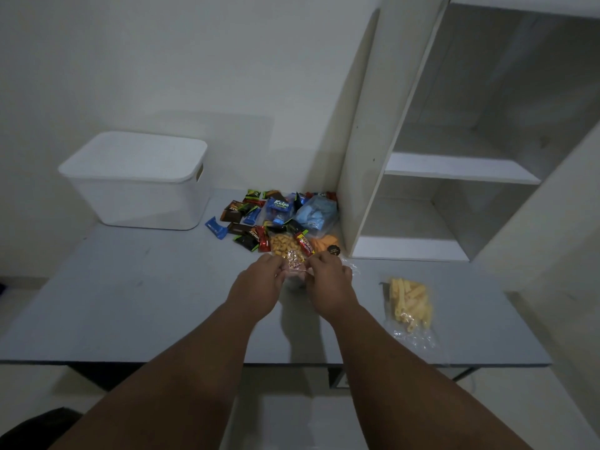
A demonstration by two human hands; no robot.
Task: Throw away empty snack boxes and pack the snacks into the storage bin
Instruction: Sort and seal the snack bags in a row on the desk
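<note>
A white rectangular plastic storage bin [136,180], lid on, stands at the far left of the grey counter [130,303], against the wall. To its right, at the back of the counter, lies a pile of small wrapped snacks [250,219] in brown, blue, red and green wrappers, with a blue printed pouch [279,207] and a clear bag of pale blue pieces [316,214] among them. At the pile's near edge lies a clear bag of round golden snacks [285,245]. Just in front of it, my left hand [258,284] pinches the left edge of a small clear snack packet with red print [296,266]. My right hand [328,284] pinches its right edge, so both hands hold the packet over the counter. Further right, a clear bag of yellow stick snacks [410,305] lies flat on the counter, apart from the pile. A white open shelf unit [454,167] stands at the far right.
</note>
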